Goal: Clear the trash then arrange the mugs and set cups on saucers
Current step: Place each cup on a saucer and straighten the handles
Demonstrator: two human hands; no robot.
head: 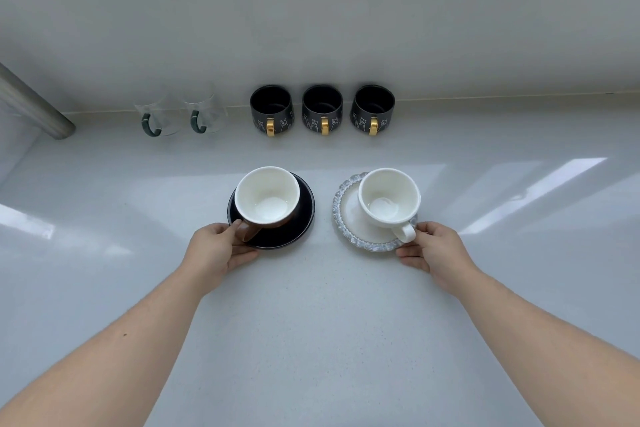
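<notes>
A brown cup with a white inside (266, 194) stands on a black saucer (301, 222) at centre left. My left hand (218, 250) grips that saucer's near-left rim, thumb on top by the cup's handle. A white cup (388, 198) stands on a grey-rimmed scalloped saucer (346, 215) at centre right. My right hand (433, 250) grips this saucer's near-right rim beside the cup's handle. Against the back wall stand three black mugs with gold handles (322, 111) in a row, handles facing me, and two clear glass mugs with green handles (183, 114) to their left.
The white counter (311, 322) runs to a white back wall. A metal tube (34, 104) slants down onto the counter at the far left, beside the glass mugs.
</notes>
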